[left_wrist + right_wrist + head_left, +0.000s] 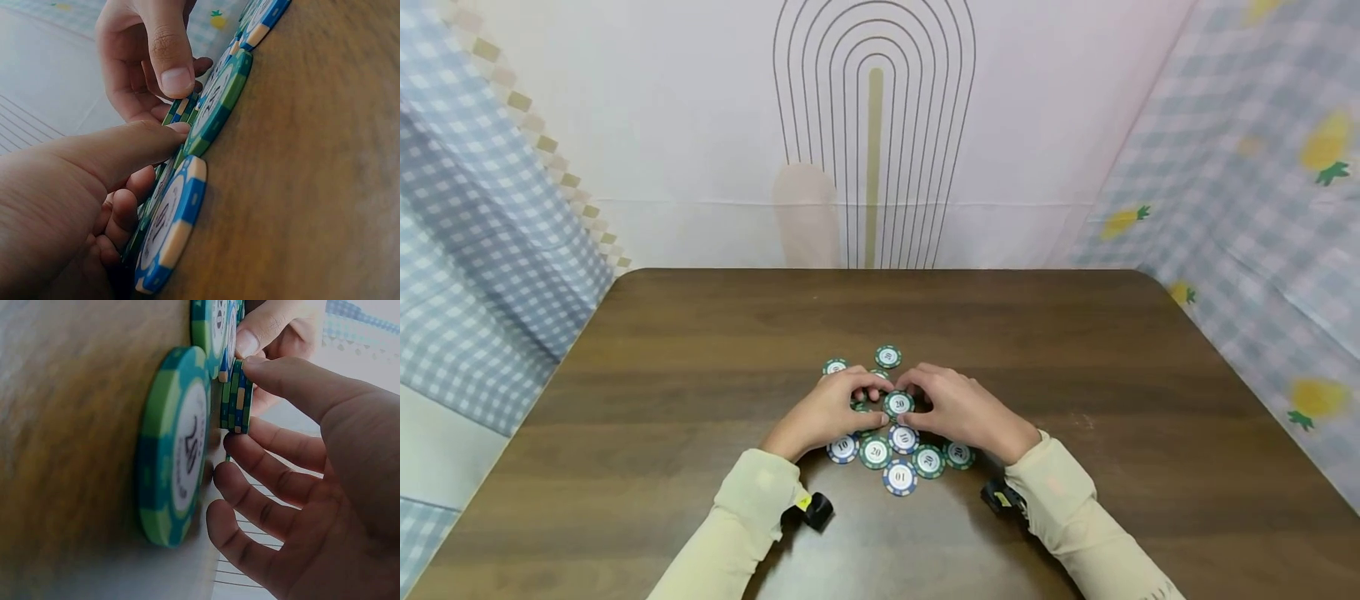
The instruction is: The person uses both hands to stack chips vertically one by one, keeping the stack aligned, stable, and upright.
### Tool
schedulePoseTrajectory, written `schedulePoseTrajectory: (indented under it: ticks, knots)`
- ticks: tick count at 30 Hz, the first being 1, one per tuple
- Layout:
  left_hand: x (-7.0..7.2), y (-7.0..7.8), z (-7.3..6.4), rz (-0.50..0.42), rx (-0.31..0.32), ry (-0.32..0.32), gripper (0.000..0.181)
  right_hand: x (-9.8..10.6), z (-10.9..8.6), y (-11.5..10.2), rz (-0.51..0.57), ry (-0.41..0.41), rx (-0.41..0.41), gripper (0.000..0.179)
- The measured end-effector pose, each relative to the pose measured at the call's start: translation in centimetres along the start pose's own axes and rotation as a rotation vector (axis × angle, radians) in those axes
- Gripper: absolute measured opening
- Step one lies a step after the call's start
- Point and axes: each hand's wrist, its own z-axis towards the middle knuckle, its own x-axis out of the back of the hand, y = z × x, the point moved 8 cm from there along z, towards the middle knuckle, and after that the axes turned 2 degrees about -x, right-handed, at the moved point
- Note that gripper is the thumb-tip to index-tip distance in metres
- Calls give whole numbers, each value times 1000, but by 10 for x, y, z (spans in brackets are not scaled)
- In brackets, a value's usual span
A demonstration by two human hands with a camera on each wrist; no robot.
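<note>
A small stack of poker chips (898, 405) with a green chip on top stands between the two hands. My right hand (962, 410) grips it from the right, thumb at the near side and forefinger at the far side. From the left, my left hand (831, 408) curls its thumb and forefinger around the same stack. In the right wrist view, the green and blue edges of the stacked chips (236, 400) show between right thumb and fingers. A green chip (862, 409) lies partly hidden under the left hand.
Several loose chips lie flat nearby, among them a blue chip (900, 477) and a green chip (958, 455) on the near side. Beyond the hands lies another green chip (888, 357). The brown wooden table (700, 333) reaches back to a patterned cloth (700, 125).
</note>
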Motion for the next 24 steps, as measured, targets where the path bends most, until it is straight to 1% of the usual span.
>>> schedulePoseTrajectory:
  ticks: [3,7,9,13,18,22,24]
  knots:
    - [-3,0,0,-9,-6,2,32,-1,-1,2,-13,6,0,37]
    - [-3,0,1,-20,4,5,32,1,-2,4,-14,6,5,37]
    - [-5,1,2,-26,9,0,31,2,-4,7,3,4,-3,34]
    - [-1,0,-1,-36,7,3,31,7,-1,7,27,-8,-16,29]
    - [-3,0,-1,-33,1,0,31,10,-4,11,65,-20,-31,30]
    - [-6,-1,0,-45,7,-6,30,8,-8,14,112,-46,-42,29]
    - [-5,-2,0,-48,16,-5,30,5,-8,14,108,-60,-44,28]
